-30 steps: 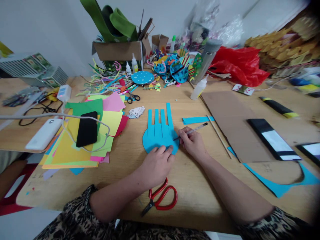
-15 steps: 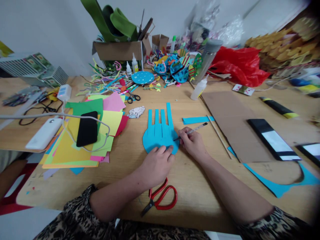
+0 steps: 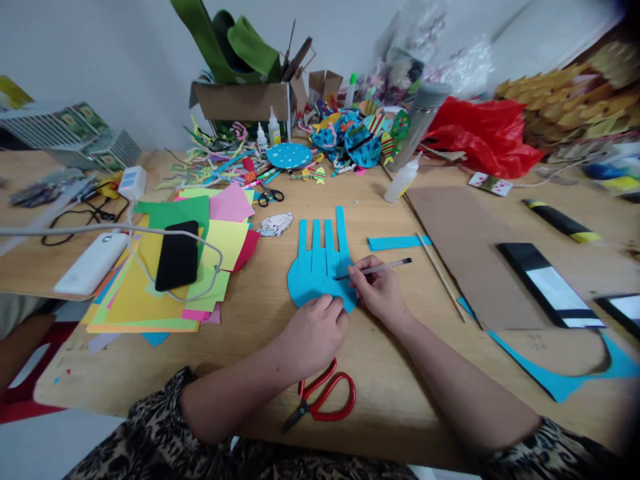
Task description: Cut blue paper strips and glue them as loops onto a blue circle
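Observation:
A round blue paper piece point(image 3: 316, 280) with several upright strips lies flat on the wooden table. My right hand point(image 3: 377, 290) pinches a pen point(image 3: 385, 267), its tip on the blue paper near the base of the rightmost strip. On the lower edge of the paper rests my left hand point(image 3: 315, 333), fingers bent and close together; whether it grips the edge is hidden. Red-handled scissors point(image 3: 333, 400) lie just below my left hand. Another blue strip point(image 3: 395, 242) is to the right, beside a thin wooden stick point(image 3: 443, 277).
Coloured paper sheets point(image 3: 145, 307) with a black phone point(image 3: 177, 257) are at the left. Brown cardboard point(image 3: 465, 240) and another phone point(image 3: 550, 287) lie at the right. Behind are a glue bottle point(image 3: 403, 180), small scissors point(image 3: 271, 195) and a craft pile.
My right hand has moved slightly left, and the pen tip sits further in on the blue paper, with the pen tilted flatter. The fingers of my left hand are more curled. The view has shifted slightly.

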A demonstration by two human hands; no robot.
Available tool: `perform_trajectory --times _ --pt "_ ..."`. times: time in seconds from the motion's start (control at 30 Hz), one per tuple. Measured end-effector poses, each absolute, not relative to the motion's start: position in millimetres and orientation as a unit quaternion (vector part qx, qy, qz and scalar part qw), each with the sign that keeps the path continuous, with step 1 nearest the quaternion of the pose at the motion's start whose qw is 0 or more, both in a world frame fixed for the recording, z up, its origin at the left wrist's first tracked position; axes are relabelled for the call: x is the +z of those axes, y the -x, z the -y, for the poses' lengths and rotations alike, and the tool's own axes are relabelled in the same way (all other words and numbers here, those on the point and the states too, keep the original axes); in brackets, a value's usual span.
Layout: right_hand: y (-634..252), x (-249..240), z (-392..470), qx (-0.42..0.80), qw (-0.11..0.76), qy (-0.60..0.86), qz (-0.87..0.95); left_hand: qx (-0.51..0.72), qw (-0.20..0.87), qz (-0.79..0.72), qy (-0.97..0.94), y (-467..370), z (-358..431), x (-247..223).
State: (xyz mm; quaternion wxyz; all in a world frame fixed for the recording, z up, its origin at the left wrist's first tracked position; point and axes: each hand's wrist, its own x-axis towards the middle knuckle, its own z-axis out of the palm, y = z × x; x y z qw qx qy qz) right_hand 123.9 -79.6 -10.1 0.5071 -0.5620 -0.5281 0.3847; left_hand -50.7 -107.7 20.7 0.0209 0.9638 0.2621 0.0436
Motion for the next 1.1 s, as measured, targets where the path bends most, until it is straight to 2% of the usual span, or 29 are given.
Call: perform_trajectory --times 1.1 --pt "-125.5 -9.1 80.9 0.384 0.488 0.565 0.543 0.052 0.004 -0.261 -0.964 49.9 108.3 23.7"
